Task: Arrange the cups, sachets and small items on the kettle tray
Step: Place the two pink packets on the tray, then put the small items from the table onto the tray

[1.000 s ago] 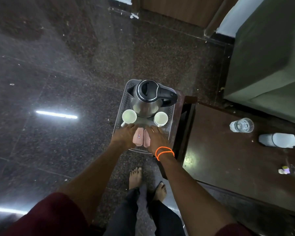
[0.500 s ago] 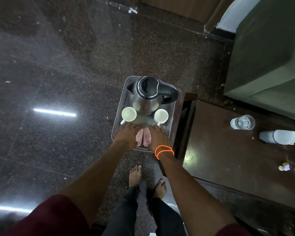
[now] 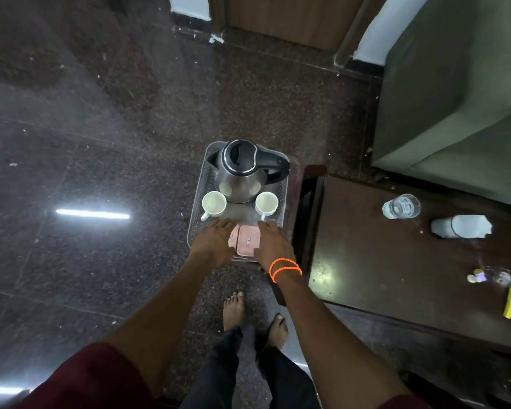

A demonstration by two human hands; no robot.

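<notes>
A grey perforated tray (image 3: 196, 202) holds a steel kettle (image 3: 240, 172) with a black lid and handle at its far end. Two white cups stand in front of the kettle, the left cup (image 3: 214, 203) and the right cup (image 3: 266, 203). Two pink sachets lie side by side at the tray's near end; the right sachet (image 3: 248, 240) shows fully, the left sachet (image 3: 233, 236) is mostly under my left hand (image 3: 214, 242). My left hand lies flat on it, fingers apart. My right hand (image 3: 273, 245), with orange wristbands, rests flat beside the right sachet.
A dark wooden table (image 3: 396, 261) stands right of the tray with a glass of water (image 3: 401, 206), a white bottle lying down (image 3: 460, 226) and small items near its right edge. A green seat (image 3: 460, 98) is behind it. My bare feet (image 3: 254, 317) stand on dark polished floor.
My two hands have drawn apart sideways, so the right sachet now shows fully between them. The sachets lie a little wider apart from my fingers than before.
</notes>
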